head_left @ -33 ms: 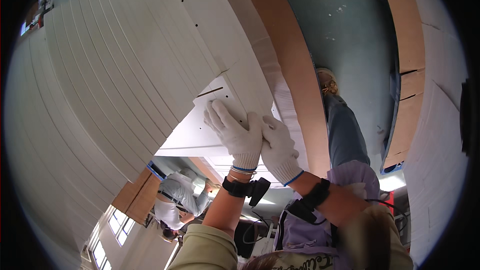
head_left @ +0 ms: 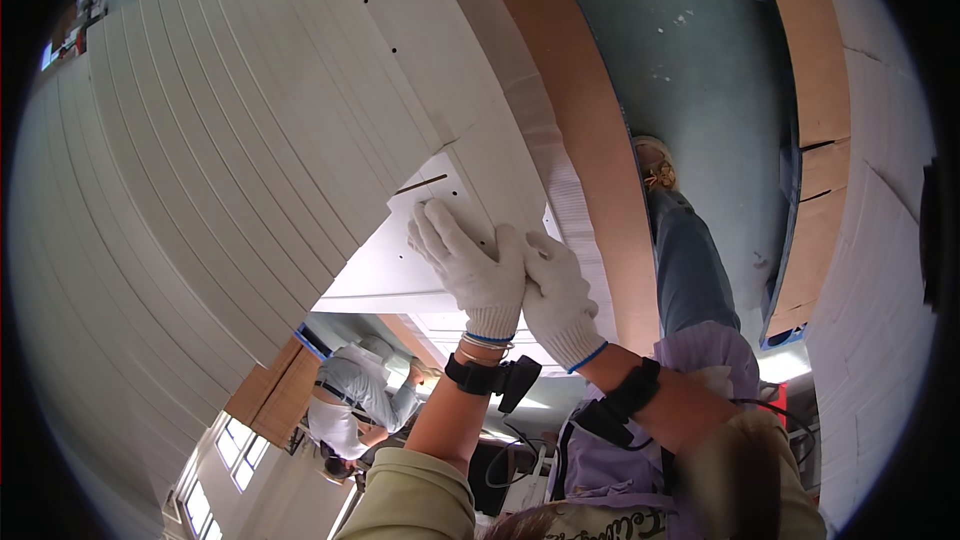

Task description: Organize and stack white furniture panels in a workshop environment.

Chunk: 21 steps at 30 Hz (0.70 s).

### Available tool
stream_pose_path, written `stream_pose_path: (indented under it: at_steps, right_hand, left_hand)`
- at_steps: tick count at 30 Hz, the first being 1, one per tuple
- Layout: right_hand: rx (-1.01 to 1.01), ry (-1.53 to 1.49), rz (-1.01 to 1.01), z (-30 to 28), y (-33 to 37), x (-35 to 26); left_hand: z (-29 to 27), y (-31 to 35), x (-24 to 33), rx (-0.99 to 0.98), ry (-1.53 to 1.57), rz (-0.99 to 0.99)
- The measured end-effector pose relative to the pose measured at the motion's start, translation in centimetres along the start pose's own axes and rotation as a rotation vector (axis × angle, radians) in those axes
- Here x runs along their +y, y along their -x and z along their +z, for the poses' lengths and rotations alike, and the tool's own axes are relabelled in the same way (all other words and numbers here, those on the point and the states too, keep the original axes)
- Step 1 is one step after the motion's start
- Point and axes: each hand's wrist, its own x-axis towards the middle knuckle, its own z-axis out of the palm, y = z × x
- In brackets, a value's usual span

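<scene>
The left hand in its white knit glove (head_left: pixel 466 262) lies flat and open, fingers stretched out, on a smooth white panel with small dark holes (head_left: pixel 378 268) — nothing is in its grasp. Against its right side rests the right hand, also gloved (head_left: pixel 560 290), fingers loosely curled — whether they grip anything, I cannot tell. Left of both hands spread white grooved panels (head_left: pixel 250 140); to their right, brown cardboard (head_left: pixel 590 140).
</scene>
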Motion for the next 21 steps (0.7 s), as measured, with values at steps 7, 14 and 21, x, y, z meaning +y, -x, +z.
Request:
stream_pose_path:
  at_steps: [7, 14, 21]
  right_hand:
    - [0.028, 0.011, 0.004, 0.42, 0.18, -0.05]
    - [0.034, -0.003, -0.001, 0.31, 0.07, -0.1]
    - [0.004, 0.006, 0.001, 0.2, 0.01, -0.1]
  left_hand:
    - [0.01, -0.06, -0.4, 0.019, 0.057, 0.039]
    - [0.19, 0.01, -0.47, 0.037, 0.069, 0.037]
    - [0.43, -0.1, -0.63, 0.056, 0.05, 0.042]
